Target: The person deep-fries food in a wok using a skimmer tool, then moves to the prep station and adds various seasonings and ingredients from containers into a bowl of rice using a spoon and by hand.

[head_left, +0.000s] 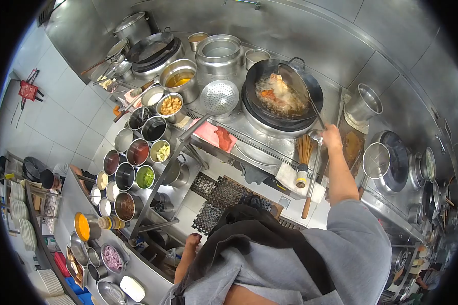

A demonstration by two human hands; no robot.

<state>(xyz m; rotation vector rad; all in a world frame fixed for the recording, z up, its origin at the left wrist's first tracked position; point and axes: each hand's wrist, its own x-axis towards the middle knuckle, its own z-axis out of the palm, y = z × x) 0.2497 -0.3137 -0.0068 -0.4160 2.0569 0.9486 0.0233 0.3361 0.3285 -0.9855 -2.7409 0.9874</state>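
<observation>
My right hand (332, 138) is closed round the handle of a long utensil (315, 108), whose far end reaches into a black wok (314, 89). Orange-brown food (276, 96) bubbles in oil in the wok, under some steam. Down by my side, away from the stove, is my left hand (193, 240); its fingers look curled, but whether they hold anything is too small to tell. A perforated ladle (219, 97) rests left of the wok. A bamboo brush (304, 157) lies on a white cloth (290, 177) below it.
Several metal pots of ingredients, one with green vegetables (145, 176), stand at the left. Beside the brush lies a wooden-handled tool (307, 207). A round strainer (376, 160) is at the right. Stacked plates (21, 218) fill the far left. Another person (428, 279) is at the lower right.
</observation>
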